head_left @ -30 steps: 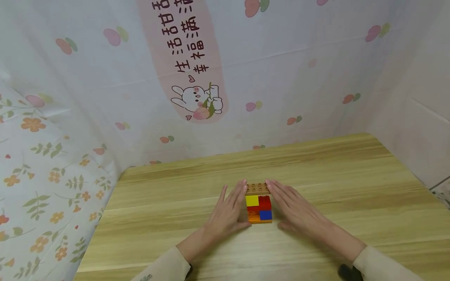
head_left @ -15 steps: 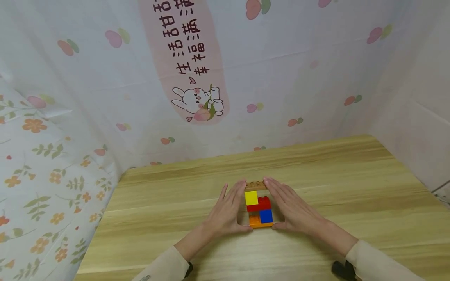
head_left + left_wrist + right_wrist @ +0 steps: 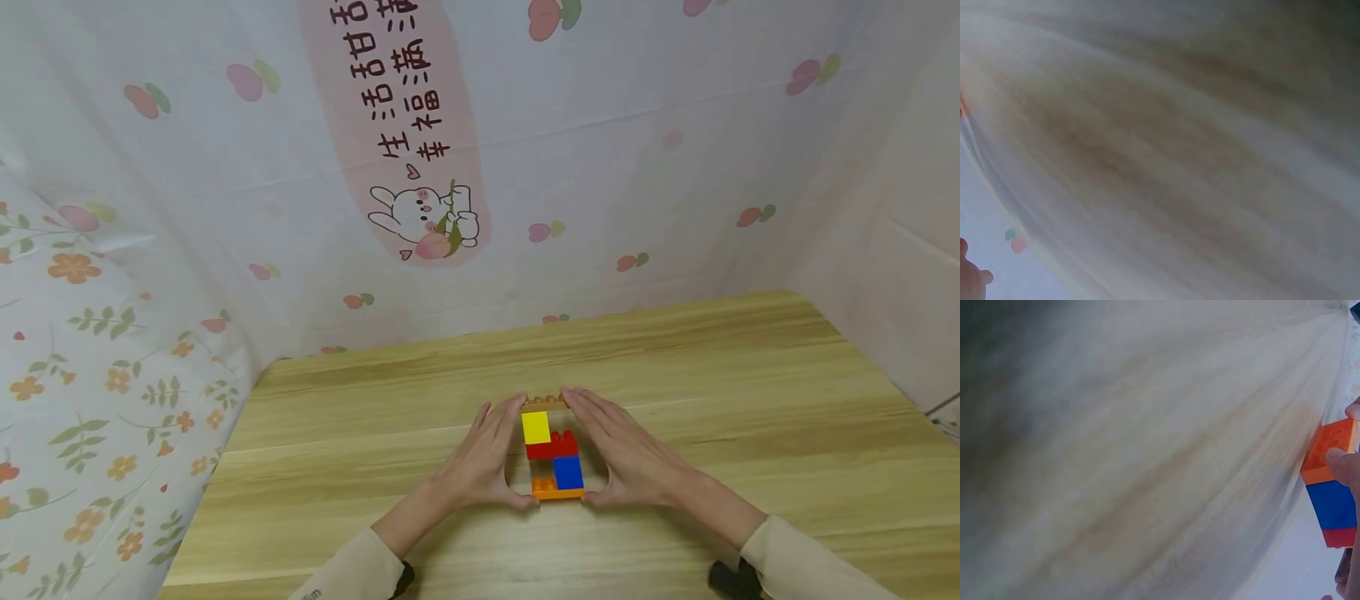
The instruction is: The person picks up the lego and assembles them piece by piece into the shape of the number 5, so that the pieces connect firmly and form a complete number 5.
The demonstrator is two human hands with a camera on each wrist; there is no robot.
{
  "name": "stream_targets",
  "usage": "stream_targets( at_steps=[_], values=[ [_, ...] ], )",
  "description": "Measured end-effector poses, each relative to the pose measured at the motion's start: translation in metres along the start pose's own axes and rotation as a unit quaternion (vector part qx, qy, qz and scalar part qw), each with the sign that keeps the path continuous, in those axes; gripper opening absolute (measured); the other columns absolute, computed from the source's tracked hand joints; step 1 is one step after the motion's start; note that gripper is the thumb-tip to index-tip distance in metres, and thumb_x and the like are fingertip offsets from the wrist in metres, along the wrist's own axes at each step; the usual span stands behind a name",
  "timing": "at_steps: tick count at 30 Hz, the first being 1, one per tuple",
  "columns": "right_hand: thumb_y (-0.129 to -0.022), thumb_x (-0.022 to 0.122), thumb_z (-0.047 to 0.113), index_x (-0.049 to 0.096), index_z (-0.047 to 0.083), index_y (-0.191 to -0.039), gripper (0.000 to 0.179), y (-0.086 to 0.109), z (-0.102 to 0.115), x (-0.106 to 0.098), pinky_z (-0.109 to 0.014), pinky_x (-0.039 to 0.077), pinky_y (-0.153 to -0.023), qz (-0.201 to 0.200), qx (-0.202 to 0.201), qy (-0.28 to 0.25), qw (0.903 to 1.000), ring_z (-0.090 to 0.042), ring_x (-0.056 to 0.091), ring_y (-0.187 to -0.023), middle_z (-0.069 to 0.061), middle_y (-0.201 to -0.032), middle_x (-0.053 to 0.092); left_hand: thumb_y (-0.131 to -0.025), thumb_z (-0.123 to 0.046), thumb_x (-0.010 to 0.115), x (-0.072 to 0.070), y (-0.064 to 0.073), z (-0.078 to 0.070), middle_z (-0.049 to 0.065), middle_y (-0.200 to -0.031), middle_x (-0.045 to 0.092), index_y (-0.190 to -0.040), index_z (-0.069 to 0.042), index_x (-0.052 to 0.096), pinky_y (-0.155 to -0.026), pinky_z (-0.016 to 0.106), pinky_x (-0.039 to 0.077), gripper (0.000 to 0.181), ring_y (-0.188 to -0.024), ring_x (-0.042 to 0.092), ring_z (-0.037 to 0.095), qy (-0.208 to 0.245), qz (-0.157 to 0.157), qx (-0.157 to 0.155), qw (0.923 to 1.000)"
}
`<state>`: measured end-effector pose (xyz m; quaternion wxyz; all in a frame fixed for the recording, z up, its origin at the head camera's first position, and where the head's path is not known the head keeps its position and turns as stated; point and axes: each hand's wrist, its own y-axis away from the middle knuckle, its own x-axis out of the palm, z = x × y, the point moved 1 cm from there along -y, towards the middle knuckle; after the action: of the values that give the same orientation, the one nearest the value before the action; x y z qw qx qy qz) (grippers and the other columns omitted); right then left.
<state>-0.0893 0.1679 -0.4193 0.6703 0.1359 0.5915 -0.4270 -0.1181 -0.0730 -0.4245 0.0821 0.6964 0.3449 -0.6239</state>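
Note:
A small stack of toy building bricks stands between both hands in the head view. From the top it has a tan plate point(image 3: 545, 404), a yellow brick point(image 3: 536, 427), a red brick point(image 3: 551, 451), a blue brick point(image 3: 568, 472) and an orange plate point(image 3: 557, 493). My left hand point(image 3: 480, 462) grips the left side, fingertips at the tan plate, thumb at the orange plate's corner. The right hand point(image 3: 630, 458) mirrors it on the right. In the right wrist view, the thumb point(image 3: 1341, 464) lies on the studless side of the orange plate point(image 3: 1324, 450).
The bricks are over a wood-grain table point(image 3: 360, 417). Behind it hangs a pale curtain point(image 3: 585, 167) with fruit prints and a rabbit drawing; a flowered cloth point(image 3: 112, 433) is at the left. Dark wrist devices point(image 3: 735, 577) show by the sleeves.
The stack has tipped back, its lower edge nearer to me; the tan plate now shows almost edge-on. My right thumb has closed in from beside the stack to the orange plate's corner.

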Motion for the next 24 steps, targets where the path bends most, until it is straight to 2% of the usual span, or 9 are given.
stream_targets(
  at_steps=[10, 15, 24],
  values=[
    [-0.055, 0.081, 0.049, 0.012, 0.007, -0.149, 0.124, 0.0004, -0.0016, 0.0014, -0.052, 0.029, -0.103, -0.008, 0.007, -0.018, 0.9998, -0.026, 0.023, -0.135, -0.007, -0.152, 0.019, -0.057, -0.062, 0.077, 0.0001, 0.0004, -0.0005, 0.012, -0.148, 0.026, -0.146, 0.001, 0.012, -0.107, 0.053, 0.02, 0.126, -0.134, 0.027, 0.024, 0.015, 0.009, -0.012, 0.9998],
    [-0.055, 0.082, 0.049, 0.011, 0.006, -0.149, 0.125, 0.0029, -0.0027, 0.0025, -0.053, 0.032, -0.101, 0.004, 0.014, -0.057, 0.9983, -0.026, 0.027, -0.133, -0.008, -0.151, 0.022, -0.057, -0.064, 0.077, 0.0016, 0.0016, -0.0006, 0.011, -0.147, 0.027, -0.146, 0.0, 0.012, -0.107, 0.052, 0.018, 0.127, -0.134, 0.026, 0.023, 0.036, 0.029, -0.024, 0.9986],
    [-0.057, 0.081, 0.05, 0.016, 0.01, -0.149, 0.12, 0.0063, -0.0016, 0.0044, -0.055, 0.034, -0.098, 0.035, 0.049, -0.107, 0.9924, -0.026, 0.032, -0.13, -0.006, -0.149, 0.027, -0.057, -0.068, 0.074, 0.005, 0.0039, -0.0006, 0.01, -0.148, 0.027, -0.147, -0.002, 0.011, -0.106, 0.055, 0.02, 0.128, -0.136, 0.023, 0.023, 0.044, 0.057, -0.031, 0.9969]
  ],
)
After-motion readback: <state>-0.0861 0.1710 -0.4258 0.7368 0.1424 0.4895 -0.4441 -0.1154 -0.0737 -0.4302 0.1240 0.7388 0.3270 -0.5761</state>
